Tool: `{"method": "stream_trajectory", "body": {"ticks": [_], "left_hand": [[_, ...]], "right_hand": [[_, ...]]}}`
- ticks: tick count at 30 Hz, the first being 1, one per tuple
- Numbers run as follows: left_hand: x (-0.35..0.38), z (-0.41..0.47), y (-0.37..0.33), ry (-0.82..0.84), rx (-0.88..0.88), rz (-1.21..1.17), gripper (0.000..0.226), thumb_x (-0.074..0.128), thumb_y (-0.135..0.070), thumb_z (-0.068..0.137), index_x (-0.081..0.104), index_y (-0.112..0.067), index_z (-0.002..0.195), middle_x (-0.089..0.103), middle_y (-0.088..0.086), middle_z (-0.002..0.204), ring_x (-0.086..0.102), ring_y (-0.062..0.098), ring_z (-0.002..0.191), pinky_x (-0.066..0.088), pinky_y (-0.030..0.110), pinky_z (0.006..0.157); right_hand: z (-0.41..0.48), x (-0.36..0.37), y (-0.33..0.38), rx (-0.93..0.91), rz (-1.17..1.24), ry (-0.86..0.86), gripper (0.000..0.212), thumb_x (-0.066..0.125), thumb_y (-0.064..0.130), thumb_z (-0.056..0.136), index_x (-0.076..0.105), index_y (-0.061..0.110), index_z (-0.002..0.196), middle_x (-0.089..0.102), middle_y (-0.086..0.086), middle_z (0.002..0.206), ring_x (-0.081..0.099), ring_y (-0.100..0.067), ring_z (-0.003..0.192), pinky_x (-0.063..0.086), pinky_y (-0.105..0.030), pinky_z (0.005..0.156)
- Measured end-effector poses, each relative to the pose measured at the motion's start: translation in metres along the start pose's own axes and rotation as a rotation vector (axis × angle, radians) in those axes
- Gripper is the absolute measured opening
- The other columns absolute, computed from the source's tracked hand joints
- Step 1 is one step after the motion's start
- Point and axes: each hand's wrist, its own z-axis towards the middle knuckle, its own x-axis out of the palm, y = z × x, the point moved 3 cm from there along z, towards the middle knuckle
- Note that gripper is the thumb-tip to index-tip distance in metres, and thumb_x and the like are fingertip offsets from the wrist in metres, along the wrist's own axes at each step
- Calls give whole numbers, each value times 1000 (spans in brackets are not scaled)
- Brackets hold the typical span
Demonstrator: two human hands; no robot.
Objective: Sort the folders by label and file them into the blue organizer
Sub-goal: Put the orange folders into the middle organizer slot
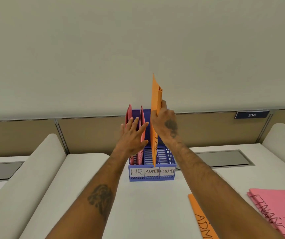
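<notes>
An orange folder (200, 219) is waiting at the bottom right; the right hand (164, 125) is gripping another (155, 118), sliding it into the organizer (152, 176) middle slot, while the open left hand (131, 135) is steadying pink ones (142, 121). Next, let go.

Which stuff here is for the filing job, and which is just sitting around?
For the job: blue organizer, orange folder in the right hand, pink folders held back by the left hand, ADMIN folder, FINANCE folders.

Just there: 216 sign, desk.
</notes>
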Motion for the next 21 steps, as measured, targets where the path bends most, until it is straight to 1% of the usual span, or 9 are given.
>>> {"method": "stream_trajectory", "body": {"ticks": [2, 4, 7, 10, 12, 15, 17, 21], "left_hand": [[12, 7, 5, 40, 24, 39, 84, 53, -56, 92, -1, -38, 155, -10, 9, 165, -17, 30, 150, -8, 55, 117], [22, 10, 10, 46, 33, 47, 87, 55, -53, 92, -3, -37, 155, -10, 9, 165, -17, 29, 150, -7, 53, 118], [27, 9, 18, -28, 34, 30, 87, 57, -45, 91, 0, -31, 155, -2, 8, 165, -11, 27, 152, -5, 47, 120], [30, 5, 24, -83, 18, -5, 85, 58, -39, 90, 6, -24, 156, 5, 10, 165, -7, 26, 152, 2, 47, 124], [31, 2, 28, -95, 17, 0, 84, 57, -38, 91, 7, -21, 157, 6, 10, 165, -6, 26, 153, 6, 47, 124], [32, 1, 33, -102, 21, 23, 84, 55, -38, 92, 6, -19, 157, 3, 11, 165, -5, 26, 153, 7, 47, 124], [33, 0, 36, -95, 19, 44, 85, 54, -38, 93, 4, -18, 157, 1, 11, 165, -6, 26, 153, 7, 46, 124], [35, 0, 39, -105, 24, 49, 84, 54, -37, 92, 5, -18, 157, 3, 11, 165, -5, 26, 153, 10, 47, 124]], "right_hand": [[1, 13, -9, -7, -4, -9, 33, 46, 27, 101, 49, 8, 128, 56, 0, 73, 62, -20, 58, 58, -35, 58], [1, 25, -17, -24, 5, -18, 36, 46, 26, 101, 48, 6, 131, 57, -2, 74, 62, -21, 59, 58, -34, 57], [-1, 41, -28, -55, 24, -20, 39, 46, 24, 101, 45, 5, 135, 64, -10, 79, 63, -22, 60, 58, -34, 58], [-6, 56, -38, -64, 32, -51, 40, 49, 21, 100, 46, 2, 135, 64, -12, 77, 60, -20, 57, 55, -31, 54], [-10, 67, -42, -76, 37, -66, 41, 51, 20, 98, 46, 2, 135, 64, -12, 76, 56, -16, 55, 51, -27, 51], [-15, 81, -47, -101, 65, -70, 42, 49, 24, 98, 44, 5, 135, 64, -9, 77, 55, -12, 54, 52, -26, 49], [-17, 90, -52, -106, 69, -52, 43, 48, 24, 99, 42, 9, 138, 64, -6, 78, 57, -11, 56, 54, -27, 50], [-28, 109, -65, -50, 16, 41, 48, 45, 28, 101, 34, 12, 145, 67, -10, 90, 57, -12, 62, 55, -30, 54]]}}
